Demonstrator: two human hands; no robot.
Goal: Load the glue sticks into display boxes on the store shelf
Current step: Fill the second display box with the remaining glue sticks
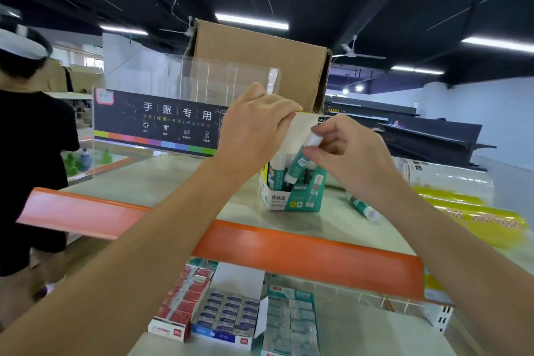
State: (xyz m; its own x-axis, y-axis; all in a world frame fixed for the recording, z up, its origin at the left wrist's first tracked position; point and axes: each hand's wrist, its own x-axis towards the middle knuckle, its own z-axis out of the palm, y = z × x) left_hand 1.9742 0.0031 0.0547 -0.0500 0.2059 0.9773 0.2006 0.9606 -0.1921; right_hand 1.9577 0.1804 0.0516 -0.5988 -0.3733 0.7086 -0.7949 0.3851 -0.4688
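The left hand pinches the raised flap of the display box, which stands near the shelf front edge. The right hand grips a tilted glue stick over the box's open top; a loose stick lies just right, with bare shelf to the left.

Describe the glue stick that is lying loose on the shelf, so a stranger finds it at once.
Start at the teal and white display box on the top shelf. Just right of it lies one glue stick, flat on the shelf. Unlike the others, it is outside the box and in neither hand.
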